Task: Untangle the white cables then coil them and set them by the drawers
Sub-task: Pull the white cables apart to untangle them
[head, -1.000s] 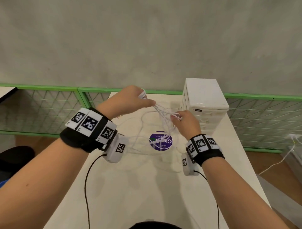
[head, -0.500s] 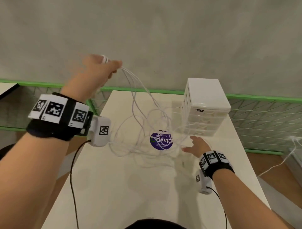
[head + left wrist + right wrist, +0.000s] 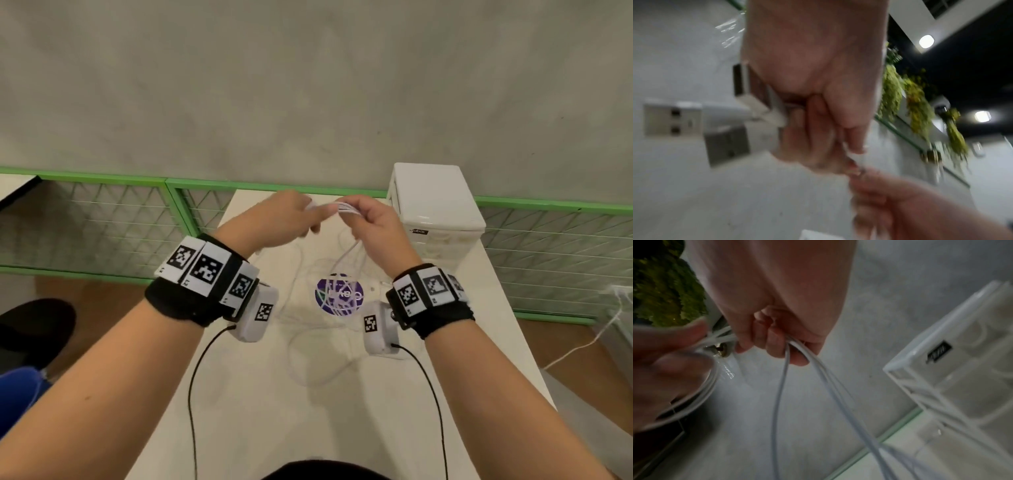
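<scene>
Both hands raised above the tabletop (image 3: 260,411), close together, working the white cables (image 3: 346,207) between them. Left hand (image 3: 277,219) has fingers curled around the plug ends: the left wrist view shows several USB plugs (image 3: 672,120) sticking out of its fist, likely gathered there so all the ends stay sorted in one place. Right hand (image 3: 376,222) is curled on a bundle of strands just beside the left; in the right wrist view the strands (image 3: 785,369) leave its fingers and hang down toward the tabletop. Short span of cable runs taut between the two hands; judged purpose: the left anchors the ends while the right feeds the lines through to find crossings. The rest of the cable lies in loose overlapping loops on the tabletop, across a round purple sticker (image 3: 339,294), below and between the wrists. Loops are not yet separated, so the untangling step appears to be in hand and coiling not begun. White drawers (image 3: 435,212) stand at the far right of the tabletop, just beside the right hand; no coil is set by them. Left wrist view is motion-blurred; exact plug count cannot be told.
</scene>
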`<action>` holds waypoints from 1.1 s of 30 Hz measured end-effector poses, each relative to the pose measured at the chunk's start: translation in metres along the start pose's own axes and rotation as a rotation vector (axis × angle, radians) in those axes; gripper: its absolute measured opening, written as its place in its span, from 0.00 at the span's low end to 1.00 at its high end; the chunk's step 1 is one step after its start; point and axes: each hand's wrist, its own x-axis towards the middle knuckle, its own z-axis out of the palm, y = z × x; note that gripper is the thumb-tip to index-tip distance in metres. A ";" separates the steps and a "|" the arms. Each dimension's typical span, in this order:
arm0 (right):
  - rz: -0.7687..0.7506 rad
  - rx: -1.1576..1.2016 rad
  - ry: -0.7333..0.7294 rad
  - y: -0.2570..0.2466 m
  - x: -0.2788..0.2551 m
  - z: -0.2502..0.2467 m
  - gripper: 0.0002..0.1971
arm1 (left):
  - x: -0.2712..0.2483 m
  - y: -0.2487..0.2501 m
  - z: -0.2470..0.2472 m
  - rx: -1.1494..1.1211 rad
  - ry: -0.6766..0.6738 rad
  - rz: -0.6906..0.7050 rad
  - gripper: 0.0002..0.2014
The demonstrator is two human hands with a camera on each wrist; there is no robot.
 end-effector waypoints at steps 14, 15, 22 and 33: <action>0.237 -0.289 -0.175 0.042 -0.014 0.022 0.13 | -0.001 0.028 -0.016 -1.442 -0.367 0.459 0.29; 0.229 -0.300 -0.201 0.045 -0.021 0.022 0.14 | 0.001 0.029 -0.022 -1.494 -0.273 0.491 0.28; 0.250 -0.414 -0.284 0.065 -0.047 0.024 0.12 | 0.032 0.000 -0.033 -0.903 0.593 0.458 0.14; 0.050 -0.163 0.038 0.025 -0.024 0.000 0.19 | 0.016 -0.065 0.022 0.073 -0.127 0.038 0.29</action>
